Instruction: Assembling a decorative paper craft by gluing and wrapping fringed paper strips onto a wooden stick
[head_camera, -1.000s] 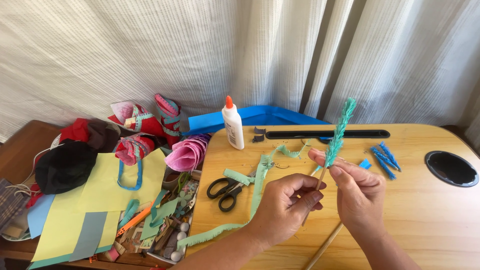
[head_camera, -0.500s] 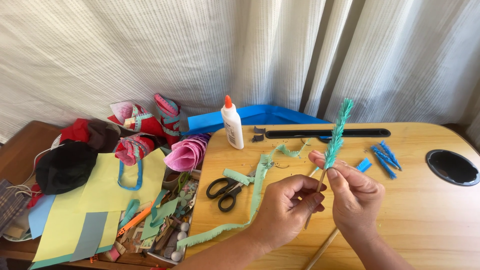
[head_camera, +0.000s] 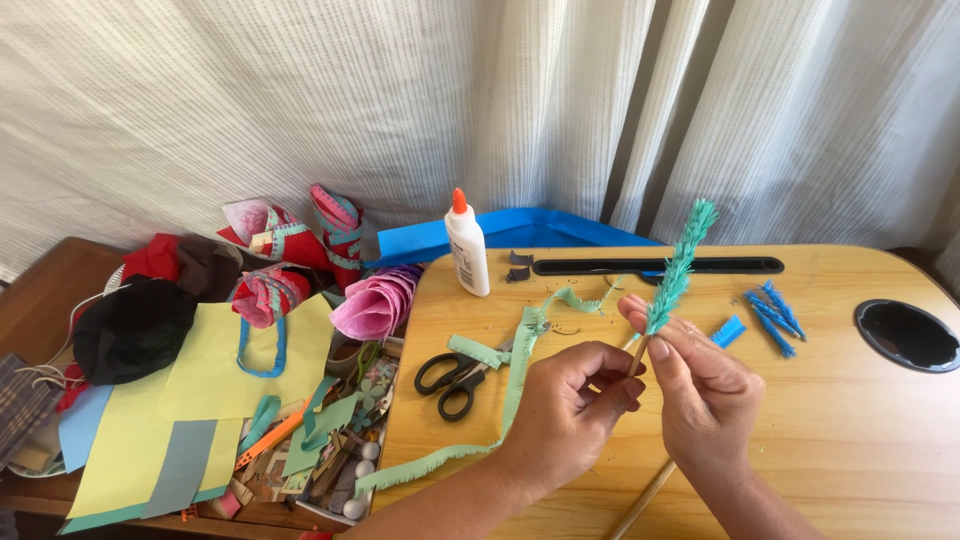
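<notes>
Wooden table (head_camera: 850, 440): fringed teal stick (head_camera: 675, 275) upright btwn both hands; left hand (head_camera: 570, 415) & right hand (head_camera: 705, 395) pinch its stem.

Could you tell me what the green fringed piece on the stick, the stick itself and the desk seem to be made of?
Green fringed piece: likely paper or thin foam, matte, with finely cut edges.
Stick: apparently bare wood or bamboo, pale and unvarnished.
Desk: wood or wood-look laminate, smooth with a slight sheen and visible grain.
</notes>
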